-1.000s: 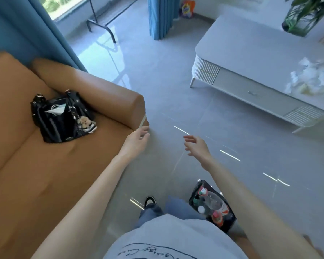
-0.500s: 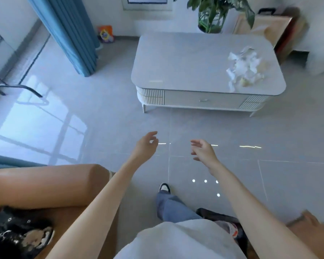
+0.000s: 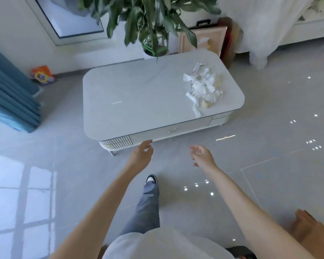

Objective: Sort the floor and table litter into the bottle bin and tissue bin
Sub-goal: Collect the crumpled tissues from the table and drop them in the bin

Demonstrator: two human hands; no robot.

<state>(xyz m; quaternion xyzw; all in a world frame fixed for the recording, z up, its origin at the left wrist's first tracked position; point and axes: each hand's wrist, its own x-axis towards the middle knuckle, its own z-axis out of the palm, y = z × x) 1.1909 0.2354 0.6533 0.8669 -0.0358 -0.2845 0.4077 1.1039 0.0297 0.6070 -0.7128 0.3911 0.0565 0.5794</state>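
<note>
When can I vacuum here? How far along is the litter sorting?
Done: no bottles show on the visible floor. In hand: nothing; the left hand and right hand are both empty, fingers relaxed, held out before the coffee table. Left: the pile of crumpled tissues on the table's right end is untouched and must go to the tissue bin, which is not clearly in view.

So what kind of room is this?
Most likely a home living room: a low white coffee table with crumpled tissues on it, a potted plant behind it, and a blue curtain by the window.
</note>
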